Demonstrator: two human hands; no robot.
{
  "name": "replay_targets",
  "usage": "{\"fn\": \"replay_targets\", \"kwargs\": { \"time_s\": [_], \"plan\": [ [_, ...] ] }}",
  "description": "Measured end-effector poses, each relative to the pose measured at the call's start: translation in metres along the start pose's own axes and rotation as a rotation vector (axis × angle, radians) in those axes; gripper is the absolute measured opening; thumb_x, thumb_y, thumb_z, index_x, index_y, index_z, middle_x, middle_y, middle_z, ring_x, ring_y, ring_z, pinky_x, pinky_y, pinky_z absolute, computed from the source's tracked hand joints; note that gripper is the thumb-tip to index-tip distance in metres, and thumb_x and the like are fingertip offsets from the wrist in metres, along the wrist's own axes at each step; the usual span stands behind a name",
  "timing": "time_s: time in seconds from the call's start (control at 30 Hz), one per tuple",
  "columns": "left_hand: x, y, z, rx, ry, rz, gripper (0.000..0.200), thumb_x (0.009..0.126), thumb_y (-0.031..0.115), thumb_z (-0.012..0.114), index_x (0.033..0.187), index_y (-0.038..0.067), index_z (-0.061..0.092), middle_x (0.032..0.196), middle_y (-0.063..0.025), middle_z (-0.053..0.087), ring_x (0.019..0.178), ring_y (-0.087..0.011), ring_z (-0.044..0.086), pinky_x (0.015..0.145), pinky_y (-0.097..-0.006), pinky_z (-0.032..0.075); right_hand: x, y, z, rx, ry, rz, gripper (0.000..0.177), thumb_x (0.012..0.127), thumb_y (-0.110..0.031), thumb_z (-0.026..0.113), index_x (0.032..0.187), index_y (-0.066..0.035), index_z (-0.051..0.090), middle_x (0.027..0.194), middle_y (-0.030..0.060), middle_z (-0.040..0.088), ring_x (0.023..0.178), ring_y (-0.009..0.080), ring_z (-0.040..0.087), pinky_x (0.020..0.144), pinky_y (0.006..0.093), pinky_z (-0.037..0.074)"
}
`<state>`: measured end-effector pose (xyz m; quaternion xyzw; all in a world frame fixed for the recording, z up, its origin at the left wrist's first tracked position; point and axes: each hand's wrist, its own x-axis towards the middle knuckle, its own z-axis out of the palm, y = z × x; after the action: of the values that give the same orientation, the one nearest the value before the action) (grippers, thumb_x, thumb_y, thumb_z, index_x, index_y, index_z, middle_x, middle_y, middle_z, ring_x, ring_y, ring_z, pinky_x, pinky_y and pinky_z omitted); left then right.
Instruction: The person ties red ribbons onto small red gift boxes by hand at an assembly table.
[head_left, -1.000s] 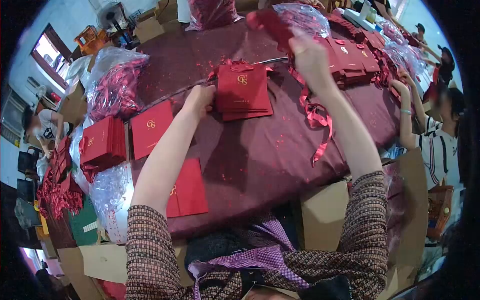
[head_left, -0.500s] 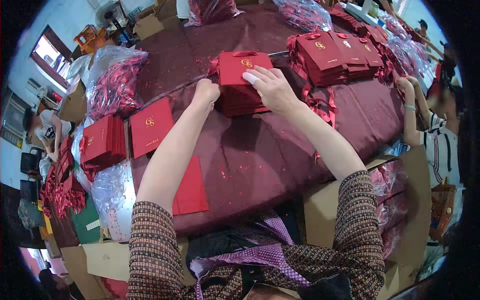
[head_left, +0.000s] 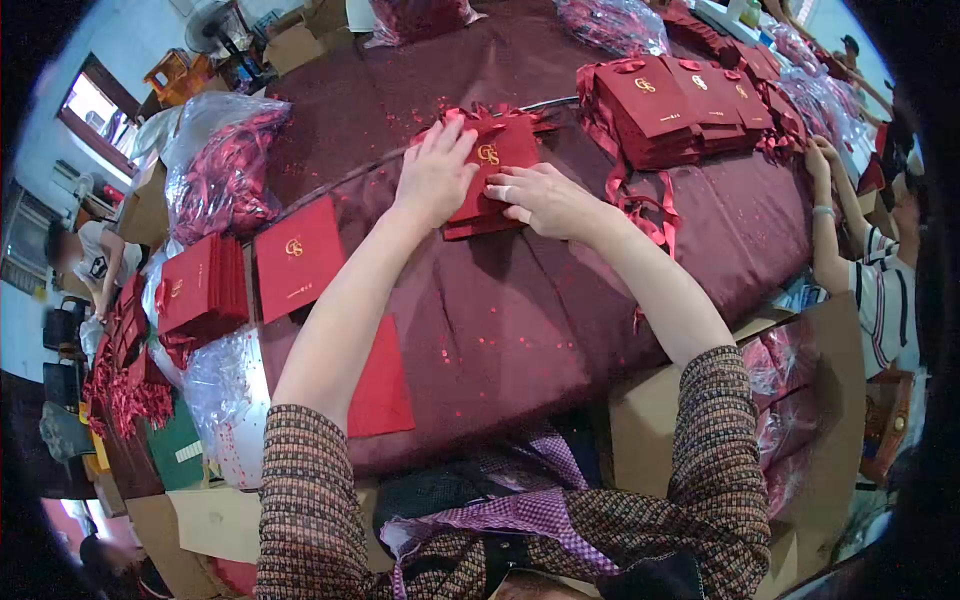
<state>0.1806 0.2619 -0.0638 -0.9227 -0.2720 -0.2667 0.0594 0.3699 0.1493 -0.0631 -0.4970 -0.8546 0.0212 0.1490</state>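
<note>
At upper left of the frame, a clear plastic bag (head_left: 212, 118) bulges with red contents; at lower right, a cardboard box (head_left: 836, 400) holds plastic-wrapped bundles (head_left: 783, 412). The left hand (head_left: 438, 178) and right hand (head_left: 552, 200), slightly apart, fingers extended, partly cover the red gift-bag stack (head_left: 515, 143) at upper centre.

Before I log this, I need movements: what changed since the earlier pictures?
The right hand, earlier carrying something red, came down leftward onto the central red stack; the left hand, earlier curled beside it, opened and moved onto it. The upper-left plastic bag stayed.
</note>
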Motion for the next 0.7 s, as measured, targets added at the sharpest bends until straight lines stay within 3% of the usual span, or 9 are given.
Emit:
{"fn": "replay_targets", "kwargs": {
  "time_s": [0.07, 0.23, 0.3, 0.33, 0.43, 0.53, 0.57, 0.63, 0.7],
  "plan": [
    [-0.003, -0.002, 0.023, 0.069, -0.163, 0.002, 0.048, 0.091, 0.035, 0.051, 0.13, 0.007, 0.048, 0.145, -0.0162, 0.037, 0.131, -0.0384, 0.036, 0.101, -0.0532, 0.035, 0.0, 0.001, -0.001, 0.022, -0.011, 0.009, 0.037, 0.09, -0.019, 0.056, 0.126, -0.008, 0.052, 0.131, 0.0151, 0.052, 0.128, 0.0299, 0.044, 0.102, 0.047, 0.033],
    [0.001, -0.004, 0.028, 0.054, -0.327, -0.054, 0.047, 0.095, 0.038, 0.043, 0.132, 0.009, 0.044, 0.147, -0.0163, 0.033, 0.131, -0.0371, 0.037, 0.098, -0.0547, 0.037, 0.002, 0.005, 0.009, 0.087, 0.044, 0.009, 0.036, 0.092, -0.023, 0.054, 0.124, -0.007, 0.053, 0.13, 0.0139, 0.054, 0.127, 0.0281, 0.046, 0.104, 0.0497, 0.032],
    [0.004, -0.008, 0.03, 0.043, -0.401, -0.057, 0.049, 0.095, 0.04, 0.041, 0.133, 0.01, 0.043, 0.149, -0.0149, 0.03, 0.134, -0.0363, 0.034, 0.1, -0.0561, 0.035, 0.004, 0.011, 0.007, 0.124, -0.005, 0.021, 0.035, 0.092, -0.022, 0.054, 0.122, -0.005, 0.055, 0.126, 0.0151, 0.056, 0.122, 0.0281, 0.05, 0.102, 0.046, 0.036],
    [0.004, -0.005, 0.027, 0.058, -0.419, -0.075, 0.049, 0.096, 0.041, 0.04, 0.134, 0.01, 0.042, 0.15, -0.0145, 0.03, 0.134, -0.0361, 0.033, 0.1, -0.0572, 0.034, 0.004, 0.013, -0.001, 0.335, -0.031, 0.091, 0.033, 0.091, -0.02, 0.056, 0.119, -0.003, 0.057, 0.119, 0.0161, 0.061, 0.113, 0.0309, 0.056, 0.097, 0.0414, 0.042],
    [0.006, -0.001, 0.024, 0.086, -0.48, -0.116, 0.052, 0.096, 0.043, 0.038, 0.137, 0.011, 0.037, 0.151, -0.0128, 0.027, 0.137, -0.0356, 0.029, 0.1, -0.0612, 0.031, -0.028, 0.015, -0.036, 0.334, 0.282, 0.014, 0.03, 0.088, -0.013, 0.059, 0.116, -0.003, 0.061, 0.109, 0.0185, 0.065, 0.102, 0.0335, 0.062, 0.088, 0.0402, 0.048],
    [0.006, 0.006, 0.02, 0.09, -0.501, -0.129, 0.053, 0.097, 0.043, 0.038, 0.139, 0.011, 0.036, 0.152, -0.0119, 0.025, 0.139, -0.0353, 0.026, 0.101, -0.0624, 0.03, -0.089, -0.007, -0.089, 0.428, 0.245, 0.342, 0.031, 0.086, -0.009, 0.058, 0.117, -0.006, 0.061, 0.104, 0.0166, 0.066, 0.096, 0.0326, 0.064, 0.085, 0.0385, 0.049],
    [0.006, 0.007, 0.019, 0.096, -0.501, -0.144, 0.053, 0.097, 0.043, 0.038, 0.139, 0.011, 0.036, 0.152, -0.0117, 0.025, 0.139, -0.0353, 0.026, 0.101, -0.0626, 0.03, -0.11, -0.009, -0.095, 0.446, 0.243, 0.398, 0.032, 0.085, -0.008, 0.058, 0.117, -0.007, 0.062, 0.102, 0.0154, 0.067, 0.095, 0.03, 0.064, 0.085, 0.0355, 0.049],
    [0.006, 0.009, 0.017, 0.088, -0.468, -0.17, 0.053, 0.096, 0.043, 0.04, 0.138, 0.012, 0.038, 0.151, -0.0121, 0.026, 0.138, -0.0354, 0.027, 0.1, -0.0632, 0.031, -0.155, -0.004, -0.09, 0.255, 0.246, 0.238, 0.031, 0.086, -0.007, 0.057, 0.116, -0.009, 0.063, 0.107, 0.0143, 0.065, 0.103, 0.0291, 0.061, 0.089, 0.0354, 0.047],
    [0.005, 0.005, 0.023, 0.074, -0.402, -0.154, 0.052, 0.094, 0.041, 0.044, 0.137, 0.012, 0.04, 0.151, -0.0134, 0.027, 0.137, -0.0363, 0.029, 0.1, -0.0625, 0.031, -0.189, -0.02, -0.097, 0.139, 0.068, 0.254, 0.032, 0.085, -0.008, 0.058, 0.117, -0.011, 0.062, 0.116, 0.0117, 0.063, 0.115, 0.0297, 0.054, 0.098, 0.0396, 0.04]
  ]
}}
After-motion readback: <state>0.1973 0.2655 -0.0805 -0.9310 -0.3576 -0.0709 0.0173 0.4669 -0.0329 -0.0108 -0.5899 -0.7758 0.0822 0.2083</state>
